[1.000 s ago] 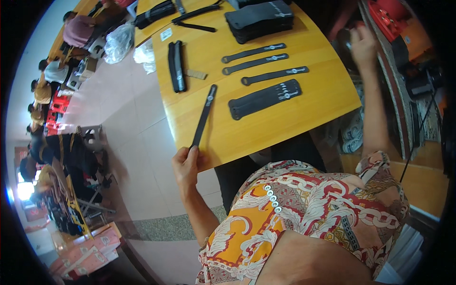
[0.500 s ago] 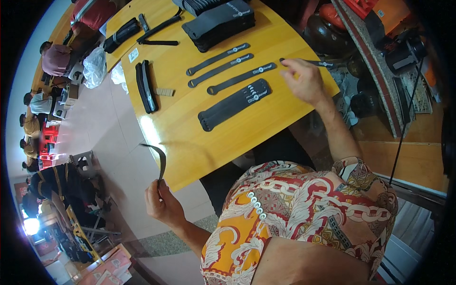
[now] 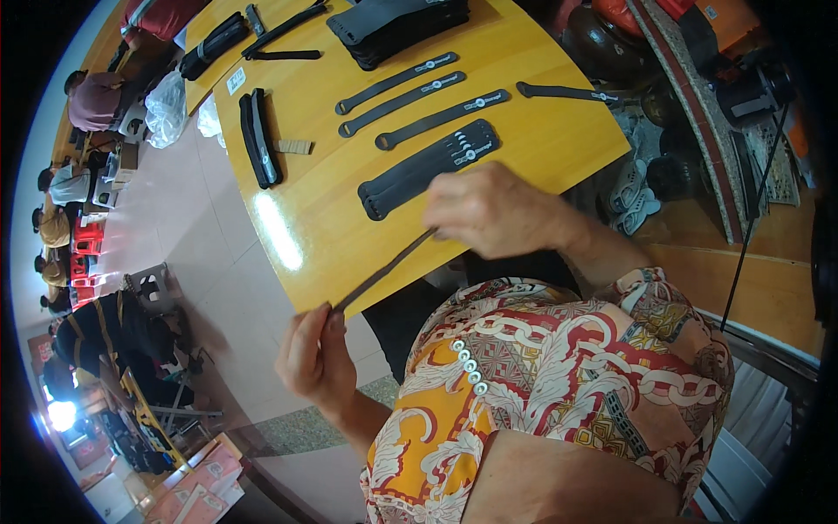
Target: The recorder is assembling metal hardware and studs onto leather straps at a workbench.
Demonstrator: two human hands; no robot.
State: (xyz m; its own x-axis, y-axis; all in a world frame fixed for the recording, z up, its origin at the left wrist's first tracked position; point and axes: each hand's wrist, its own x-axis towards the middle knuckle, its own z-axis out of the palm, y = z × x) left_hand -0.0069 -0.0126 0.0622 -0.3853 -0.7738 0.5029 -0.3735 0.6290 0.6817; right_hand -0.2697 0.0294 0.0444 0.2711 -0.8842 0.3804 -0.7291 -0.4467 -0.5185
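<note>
A dark strap (image 3: 384, 274) is stretched between my two hands above the table's near edge. My left hand (image 3: 319, 356) pinches its lower end, and my right hand (image 3: 489, 210) is closed on the upper end. Just beyond my right hand lies a stack of black straps (image 3: 428, 170) with pale print. Farther up are three single black straps with looped ends, the nearest one (image 3: 442, 120) slanting above the stack. Another single strap (image 3: 567, 92) lies at the table's right edge, its printed end reaching past the edge.
Thick piles of black straps (image 3: 397, 35) stand at the far side of the yellow table (image 3: 323, 201). A black bundle (image 3: 262, 140) and a small tan piece (image 3: 294, 147) lie left. Shoes (image 3: 635, 192) are on the right, below the table. Other people sit far left.
My right hand has left the single strap at the right edge and come down to grip the free end of the strap in my left hand. That strap, curved before, is now straight.
</note>
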